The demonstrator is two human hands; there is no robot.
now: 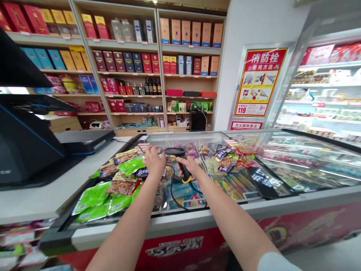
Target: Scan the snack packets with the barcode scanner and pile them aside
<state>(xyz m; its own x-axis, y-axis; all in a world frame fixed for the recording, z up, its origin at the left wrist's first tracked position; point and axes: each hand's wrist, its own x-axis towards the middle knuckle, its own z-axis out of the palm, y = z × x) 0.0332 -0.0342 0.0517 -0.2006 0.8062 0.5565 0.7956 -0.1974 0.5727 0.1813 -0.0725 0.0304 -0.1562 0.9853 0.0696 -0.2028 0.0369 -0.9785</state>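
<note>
My right hand [190,167] is wrapped round the grip of a black and yellow barcode scanner [175,151], whose cable loops down over the glass lid. Just left of the scanner head, my left hand [154,160] is over the snack packets, its fingers partly bent and spread; whether it touches a packet is unclear. Green snack packets [96,195] and brown ones [121,186] lie heaped on the left part of the freezer lid. A second pile of snack packets [227,160] rests on the lid to the right of the scanner.
The chest freezer [197,218] has a glass top, with a black printed pouch [262,180] at right. On the left counter [34,203] stand a dark checkout machine [25,143] and a flat scale [84,139]. Shelves of boxes [126,62] line the back wall.
</note>
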